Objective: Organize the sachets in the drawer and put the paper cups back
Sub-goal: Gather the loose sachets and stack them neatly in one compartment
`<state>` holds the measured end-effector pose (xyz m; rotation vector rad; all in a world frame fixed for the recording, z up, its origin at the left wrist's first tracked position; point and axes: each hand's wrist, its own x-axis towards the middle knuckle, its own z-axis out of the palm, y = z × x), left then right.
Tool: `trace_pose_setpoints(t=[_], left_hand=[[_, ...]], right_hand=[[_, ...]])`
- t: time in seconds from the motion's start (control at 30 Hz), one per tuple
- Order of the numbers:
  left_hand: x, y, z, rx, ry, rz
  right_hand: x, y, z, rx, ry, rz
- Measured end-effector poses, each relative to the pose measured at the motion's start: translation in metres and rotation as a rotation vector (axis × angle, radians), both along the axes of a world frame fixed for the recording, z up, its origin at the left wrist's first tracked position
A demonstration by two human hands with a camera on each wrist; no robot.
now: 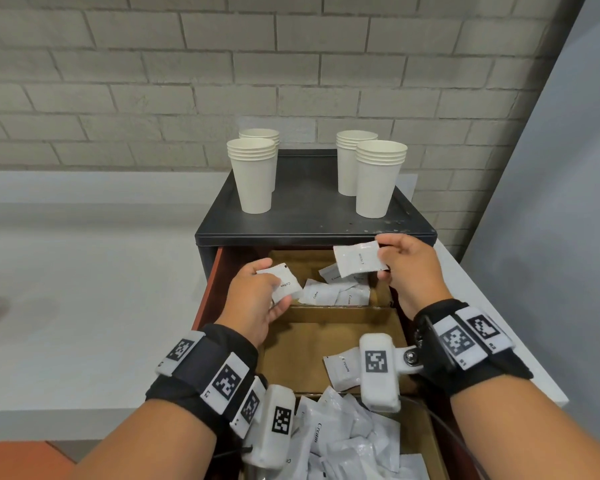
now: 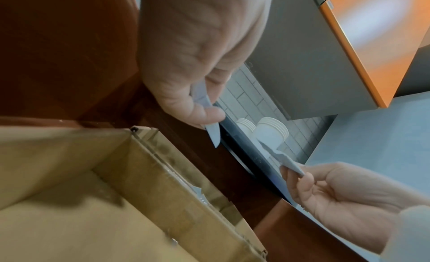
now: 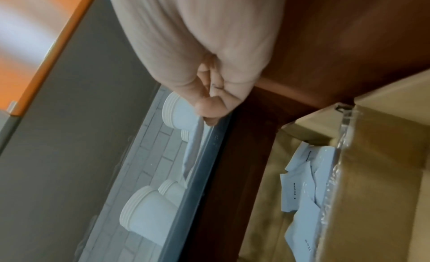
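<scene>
sorting sachets over an open drawer, four cup stacks on top

standing on the black cabinet top [image 1: 312,216] are four stacks of white paper cups [image 1: 253,174]: two on the left, one behind the other, and two on the right likewise. each stack shows several nested rims; the exact cup count per stack cannot be told.

below, the drawer [image 1: 210,289] is pulled out, red-brown at its sides, with cardboard dividers making three compartments in view. the far compartment holds a small pile of white sachets [image 1: 336,292], about five or six. the middle one holds a single sachet [image 1: 342,372], partly hidden by a wrist device. the near compartment is heaped with many sachets [image 1: 347,441], too many to count.

readable print: "coffee" on the sachet in the left hand and on one in the far pile; "cream" on others in the far pile, on the middle sachet and on one in the near heap. the word on the right-hand sachet is too small to read.

the left hand [image 1: 257,303] is curled, thumb and fingers pinching the coffee sachet [image 1: 284,284] over the far compartment's left side. the right hand [image 1: 409,271] pinches another sachet [image 1: 359,259] by its right edge between thumb and fingertips, held above the far compartment, just in front of the cabinet's edge. both wrists wear black bands carrying square black-and-white markers.
</scene>
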<state>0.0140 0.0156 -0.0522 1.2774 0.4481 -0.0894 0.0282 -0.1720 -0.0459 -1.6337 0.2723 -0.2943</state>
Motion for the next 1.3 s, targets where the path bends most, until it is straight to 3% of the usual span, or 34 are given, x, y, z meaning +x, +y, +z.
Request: trace_pose_setpoints(t=[0.23, 0.4, 0.6, 0.87, 1.1, 1.3], left_hand=[[-0.001, -0.002, 0.001, -0.005, -0.008, 0.055], [-0.001, -0.002, -0.001, 0.005, -0.033, 0.045], [0.0, 0.0, -0.002, 0.025, -0.051, 0.042], [0.008, 0.004, -0.012, 0.098, -0.086, 0.078], [0.01, 0.008, -0.014, 0.057, -0.085, 0.089], [0.012, 0.008, -0.013, 0.057, -0.073, 0.092]], right_hand=[[0.001, 0.004, -0.001, -0.047, -0.049, -0.082], [0.0, 0.003, -0.001, -0.074, 0.024, -0.009], [-0.007, 0.009, -0.006, -0.504, 0.373, 0.437], [0.023, 0.009, -0.003, -0.71, 0.365, 0.312], [0.036, 0.041, -0.012, -1.174, 0.492, 0.654], [0.053, 0.055, -0.035, -1.41, 0.502, 0.592]])
